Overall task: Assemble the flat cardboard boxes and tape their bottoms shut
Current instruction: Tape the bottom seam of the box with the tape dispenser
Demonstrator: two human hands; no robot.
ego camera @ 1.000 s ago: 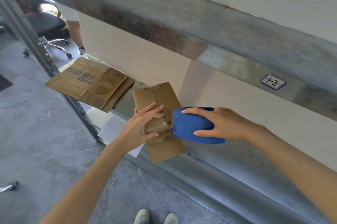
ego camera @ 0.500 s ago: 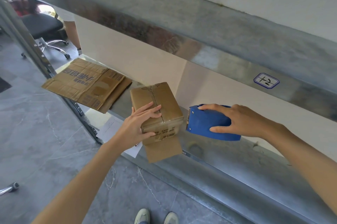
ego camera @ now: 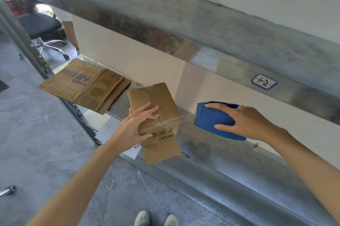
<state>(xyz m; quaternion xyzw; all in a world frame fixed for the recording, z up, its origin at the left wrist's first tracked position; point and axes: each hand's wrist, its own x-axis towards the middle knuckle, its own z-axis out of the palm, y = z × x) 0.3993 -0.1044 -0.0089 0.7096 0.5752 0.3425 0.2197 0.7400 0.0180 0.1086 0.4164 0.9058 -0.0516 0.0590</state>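
1. Far left, a black office chair (ego camera: 39,25) on a chrome base stands on the grey stone floor (ego camera: 36,134), beyond the rack's upright post.
2. A stack of flat cardboard sheets (ego camera: 86,88), printed side up, lies at the left end of the lower metal shelf (ego camera: 211,150), one corner jutting past the shelf's front edge. A white sheet of paper (ego camera: 110,128) lies near it, partly hidden by the person's left wrist.
3. The left hand (ego camera: 135,126) holds the near left corner of the assembled cardboard box (ego camera: 158,102). Four fingers (ego camera: 147,112) lie pressed together across its top and reach the centre seam, while the thumb bears on the near face.
4. The box stands at the shelf's front edge, between the two hands, with its closed flaps up. A glossy strip of clear tape shows over the near end of the seam, and one loose flap (ego camera: 161,150) hangs down past the shelf edge.
5. Just right of the box and apart from it, a blue tape dispenser (ego camera: 213,121) points its toothed end at the box. Whether a strand of tape links the two cannot be told.
6. The right hand (ego camera: 252,121) grips the dispenser from behind, fingers a little spread over its top and thumb curled along its near side.
7. Above right, a handwritten label (ego camera: 264,81) sits on the front of the upper shelf (ego camera: 202,29). At the bottom, the toes of two pale shoes (ego camera: 156,219) show.
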